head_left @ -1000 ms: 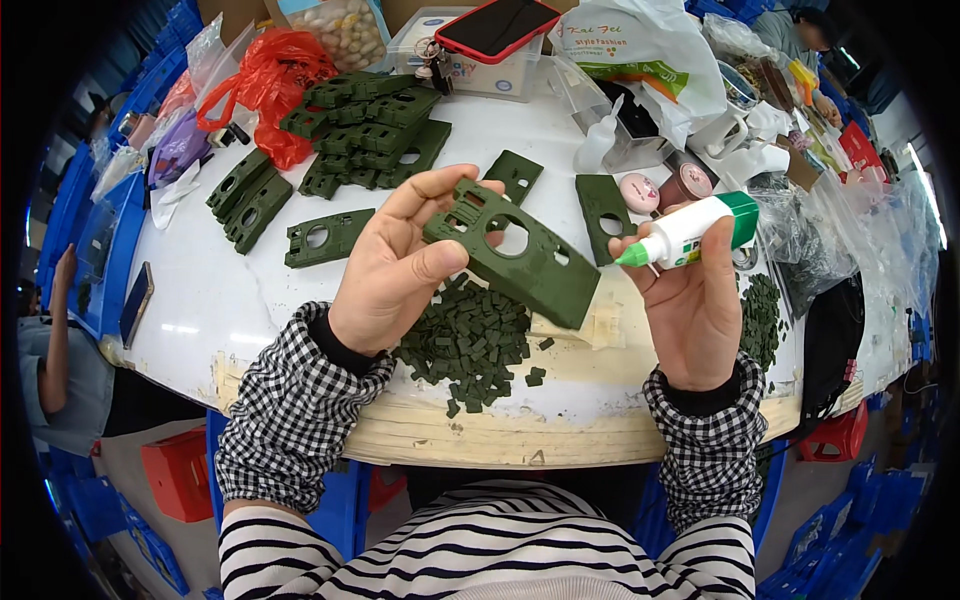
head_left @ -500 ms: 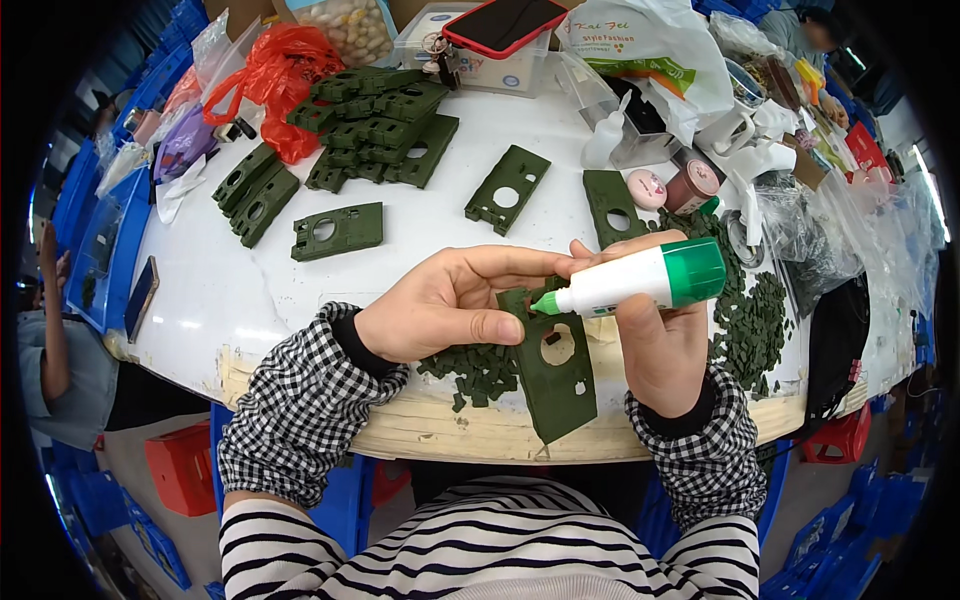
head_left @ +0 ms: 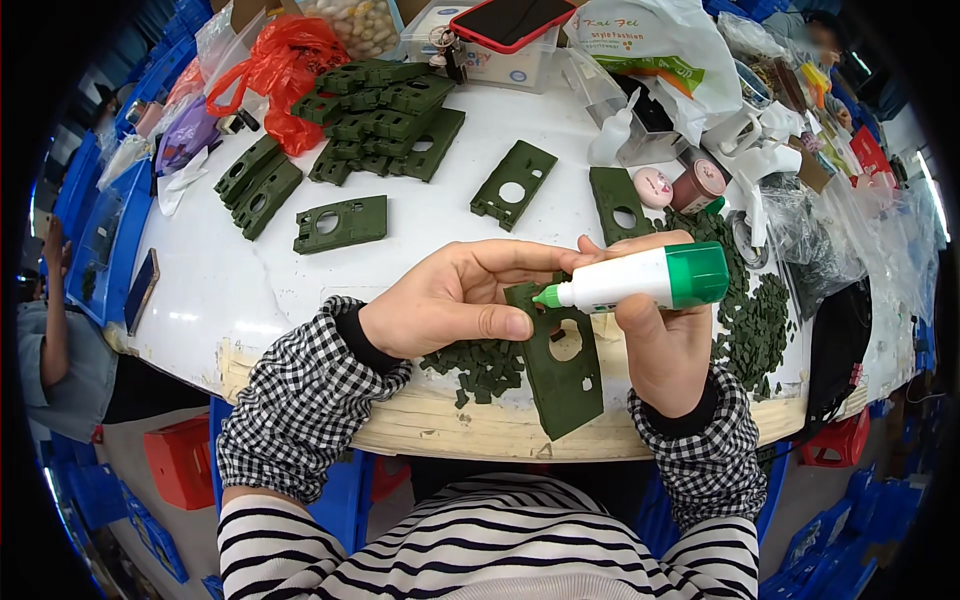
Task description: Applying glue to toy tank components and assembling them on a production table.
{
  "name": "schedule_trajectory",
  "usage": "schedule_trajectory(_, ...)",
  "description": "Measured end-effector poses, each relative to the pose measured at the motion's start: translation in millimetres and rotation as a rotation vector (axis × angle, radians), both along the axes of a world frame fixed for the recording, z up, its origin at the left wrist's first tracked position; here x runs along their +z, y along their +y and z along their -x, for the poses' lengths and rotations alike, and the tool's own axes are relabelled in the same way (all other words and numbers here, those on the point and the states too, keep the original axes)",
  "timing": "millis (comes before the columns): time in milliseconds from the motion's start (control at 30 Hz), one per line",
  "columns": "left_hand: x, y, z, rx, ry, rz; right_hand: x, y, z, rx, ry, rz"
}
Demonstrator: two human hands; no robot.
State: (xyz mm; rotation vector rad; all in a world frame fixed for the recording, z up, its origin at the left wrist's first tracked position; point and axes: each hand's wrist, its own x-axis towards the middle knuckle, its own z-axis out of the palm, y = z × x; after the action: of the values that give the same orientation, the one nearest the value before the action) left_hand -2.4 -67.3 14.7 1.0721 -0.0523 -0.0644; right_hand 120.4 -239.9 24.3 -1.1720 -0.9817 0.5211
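My left hand (head_left: 440, 302) pinches the upper left edge of a dark green plastic model hull plate (head_left: 562, 395), which has a large round hole and hangs tilted over the table's near edge. In my right hand (head_left: 662, 345) lies a white glue bottle (head_left: 625, 280) with a green base and a pointed green nozzle. The nozzle tip meets or nearly meets the plate's upper end, beside my left thumb; whether glue is coming out is too small to tell. Small dark green plastic pieces (head_left: 478, 370) lie in a heap under my left hand.
Similar green plates are stacked (head_left: 385, 125) at the back left, with single ones (head_left: 340, 222) nearer. A larger heap of small pieces (head_left: 755, 325) spreads at the right, by a pink jar (head_left: 698, 185). A red-cased phone (head_left: 510, 22) rests on a clear box at the back.
The view has shifted slightly. Both hands keep their grips, and the nozzle stays at the plate's upper end with the plate turned a little.
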Motion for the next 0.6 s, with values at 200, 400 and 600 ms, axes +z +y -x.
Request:
schedule_trajectory(200, 2.5, 0.2, 0.2, -0.007, 0.014, 0.003, 0.3, -0.3, 0.1, -0.004, -0.015, 0.003)
schedule_trajectory(400, 1.4, -0.3, 0.1, 0.006, 0.008, 0.0, -2.5, 0.5, 1.4, 0.011, 0.107, -0.07)
schedule_trajectory(600, 2.3, -0.3, 0.6, -0.01, 0.029, 0.054, -0.5, -0.5, -0.6, 0.022, 0.099, -0.001)
